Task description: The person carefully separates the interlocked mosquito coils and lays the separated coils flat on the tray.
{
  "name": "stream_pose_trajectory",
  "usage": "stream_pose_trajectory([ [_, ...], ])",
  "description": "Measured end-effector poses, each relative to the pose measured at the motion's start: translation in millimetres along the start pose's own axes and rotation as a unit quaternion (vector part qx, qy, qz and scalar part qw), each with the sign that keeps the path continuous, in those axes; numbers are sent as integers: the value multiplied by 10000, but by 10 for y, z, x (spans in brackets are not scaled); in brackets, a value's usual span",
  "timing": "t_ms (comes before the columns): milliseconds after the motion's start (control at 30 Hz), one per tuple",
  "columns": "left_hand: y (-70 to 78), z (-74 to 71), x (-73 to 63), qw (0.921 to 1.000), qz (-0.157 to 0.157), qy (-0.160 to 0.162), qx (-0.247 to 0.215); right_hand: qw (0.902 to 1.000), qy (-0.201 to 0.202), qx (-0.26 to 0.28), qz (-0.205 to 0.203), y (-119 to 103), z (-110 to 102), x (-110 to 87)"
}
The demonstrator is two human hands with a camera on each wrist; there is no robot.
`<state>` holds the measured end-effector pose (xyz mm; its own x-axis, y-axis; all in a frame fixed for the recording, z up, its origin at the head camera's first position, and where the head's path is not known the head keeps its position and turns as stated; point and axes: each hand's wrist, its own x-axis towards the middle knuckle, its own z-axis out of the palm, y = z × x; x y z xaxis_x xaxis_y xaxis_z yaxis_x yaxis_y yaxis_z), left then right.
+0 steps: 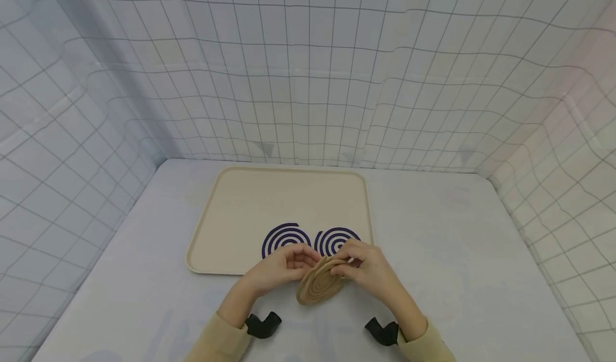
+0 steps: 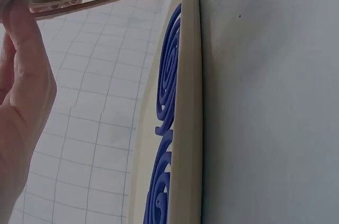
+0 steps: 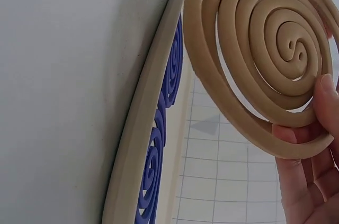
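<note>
A tan mosquito coil (image 3: 254, 49), seemingly a pair nested together with two ends at its centre, is held up in front of the tray. My right hand (image 1: 366, 270) pinches its right edge, thumb on the near face and fingers behind. At the upper left edge, my left hand (image 1: 279, 268) grips it, its thumb against the rim in the left wrist view. Between the outer turns a gap shows. Two dark blue mosquito coils lie on the tray just beyond my hands: the left coil (image 1: 280, 232) and the right coil (image 1: 337, 231), both partly hidden by the hands.
The cream tray (image 1: 284, 191) with a raised rim lies on a white table (image 1: 433, 244). White grid-patterned walls (image 1: 327, 84) rise at the back and both sides. Black curved wrist pieces (image 1: 263, 325) stick out inward from both sleeves.
</note>
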<state>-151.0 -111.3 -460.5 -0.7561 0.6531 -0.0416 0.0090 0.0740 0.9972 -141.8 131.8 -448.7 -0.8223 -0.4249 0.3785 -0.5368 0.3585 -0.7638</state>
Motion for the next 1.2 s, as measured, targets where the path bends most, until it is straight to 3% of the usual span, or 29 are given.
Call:
stream_pose_trajectory([
  [167, -10, -13, -23, 9999, -41, -119, 31, 9991, 104, 94, 405, 29, 2, -5],
  [333, -20, -13, -28, 9998, -190, -84, -32, 9934, -252, 264, 1084, 44, -4, -5],
  [567, -110, -39, -40, 9969, -295, -171, -707, 9842, -675, 562, 1536, 83, 16, -15],
  [667, -167, -32, -37, 9936, -334, -247, -1053, 9837, -751, 635, 1503, 84, 32, -26],
  [800, -231, -20, -14, 9905, -294, -283, -1316, 9895, -721, 448, 1166, 77, 58, -24],
  [967, -220, -1, 26, 9924, -406, -285, -1126, 9952, -672, 237, 676, 59, 90, -17],
  [1200, -180, 16, 25, 9922, -669, -285, -1012, 9958, -639, 349, 561, 50, 116, -21],
])
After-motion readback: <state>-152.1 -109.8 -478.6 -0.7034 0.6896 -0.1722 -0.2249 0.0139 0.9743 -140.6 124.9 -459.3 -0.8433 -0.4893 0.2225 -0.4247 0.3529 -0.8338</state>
